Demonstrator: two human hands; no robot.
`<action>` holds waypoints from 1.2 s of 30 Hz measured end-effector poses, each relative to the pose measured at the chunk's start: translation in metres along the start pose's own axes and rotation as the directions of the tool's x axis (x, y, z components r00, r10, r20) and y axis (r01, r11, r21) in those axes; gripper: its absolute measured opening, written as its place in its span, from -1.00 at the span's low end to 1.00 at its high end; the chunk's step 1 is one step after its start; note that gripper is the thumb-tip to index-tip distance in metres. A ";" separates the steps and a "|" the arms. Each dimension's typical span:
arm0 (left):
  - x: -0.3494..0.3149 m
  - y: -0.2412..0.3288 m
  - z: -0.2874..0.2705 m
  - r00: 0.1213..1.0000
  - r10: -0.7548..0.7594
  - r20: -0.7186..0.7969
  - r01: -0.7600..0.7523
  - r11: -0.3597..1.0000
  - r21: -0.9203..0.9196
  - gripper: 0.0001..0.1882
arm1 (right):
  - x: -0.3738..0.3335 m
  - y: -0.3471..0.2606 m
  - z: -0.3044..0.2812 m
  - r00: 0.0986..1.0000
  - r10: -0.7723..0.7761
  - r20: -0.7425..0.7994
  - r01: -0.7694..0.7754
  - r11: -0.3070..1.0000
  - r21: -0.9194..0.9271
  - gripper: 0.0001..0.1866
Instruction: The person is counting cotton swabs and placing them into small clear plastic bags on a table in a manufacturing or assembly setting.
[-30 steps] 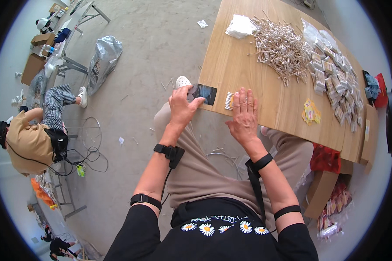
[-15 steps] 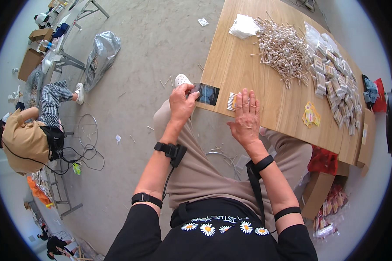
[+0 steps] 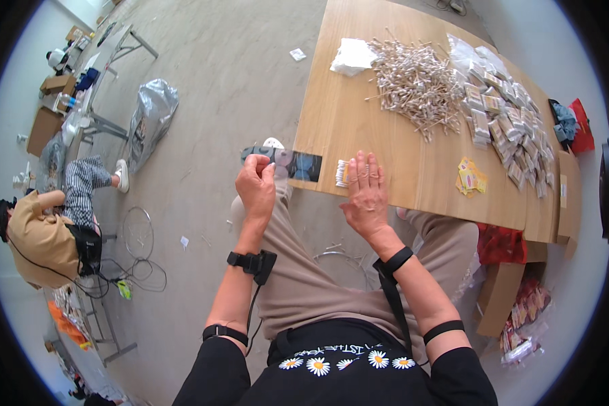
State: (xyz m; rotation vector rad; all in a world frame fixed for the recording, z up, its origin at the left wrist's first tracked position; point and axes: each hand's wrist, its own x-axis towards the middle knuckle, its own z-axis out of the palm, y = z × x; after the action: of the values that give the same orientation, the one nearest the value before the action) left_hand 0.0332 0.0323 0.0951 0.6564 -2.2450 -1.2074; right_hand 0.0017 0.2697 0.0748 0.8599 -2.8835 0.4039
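My left hand [image 3: 256, 193] is closed, thumb and forefinger pinched together, at a dark, glossy, see-through strip [image 3: 306, 166]. The strip lies partly on the table's near left corner and reaches out past the edge, behind my fingers. My right hand [image 3: 367, 196] is laid flat on the table near its front edge, fingers straight and side by side. Beneath its fingers is a small row of cotton swabs [image 3: 340, 173], white tips poking out on the left, with a bit of yellow showing; the rest is hidden by the hand.
On the wooden table [image 3: 413, 179] lie a heap of loose cotton swabs [image 3: 416, 84], a white stack of sheets [image 3: 353, 57], yellow cards [image 3: 471, 178] and many packed swab bundles [image 3: 511, 128]. Cardboard boxes [image 3: 501, 291] stand at the right. Another person [image 3: 44, 227] sits at left.
My left hand has drawn leftward and nearer to me, and more of the glossy strip shows beyond the table edge. My right hand stays flat on the swabs. The whole view has shifted slightly.
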 end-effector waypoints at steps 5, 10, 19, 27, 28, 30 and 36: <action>0.033 0.036 0.019 0.986 0.093 0.139 -0.096 0.995 0.015 -0.93 | 0.001 0.003 0.001 1.000 0.010 -0.021 -0.010 1.000 0.024 0.13; 0.087 0.070 0.070 0.865 0.401 0.302 -0.460 0.873 0.159 -0.80 | -0.001 0.003 0.007 0.998 0.008 -0.056 -0.008 1.000 -0.006 0.08; 0.168 0.103 0.196 0.701 0.593 0.395 -0.713 0.598 0.367 -0.67 | -0.003 0.000 0.001 0.998 0.045 -0.047 -0.040 0.993 0.113 -0.31; 0.184 0.110 0.218 0.734 0.574 0.364 -0.679 0.641 0.358 -0.81 | -0.003 0.001 0.002 0.997 0.036 -0.063 -0.029 0.993 0.110 -0.35; 0.182 0.114 0.211 0.716 0.633 0.294 -0.698 0.650 0.301 -0.81 | -0.004 0.001 0.003 0.997 0.038 -0.061 -0.031 0.993 0.114 -0.35; 0.174 0.116 0.191 0.640 0.750 0.168 -0.766 0.606 0.213 -0.85 | -0.005 0.003 0.007 0.995 0.012 -0.097 -0.006 0.998 0.058 -0.33; 0.090 0.076 0.085 0.655 0.673 0.344 -0.751 0.631 0.196 -0.87 | -0.002 0.004 0.011 0.992 -0.001 -0.122 0.008 0.999 0.050 -0.27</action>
State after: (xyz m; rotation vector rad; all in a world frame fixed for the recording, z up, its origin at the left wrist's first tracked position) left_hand -0.1016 0.0649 0.1373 -0.3366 -2.5337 -0.5189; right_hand 0.0011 0.2710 0.0635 0.8185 -2.7699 0.5127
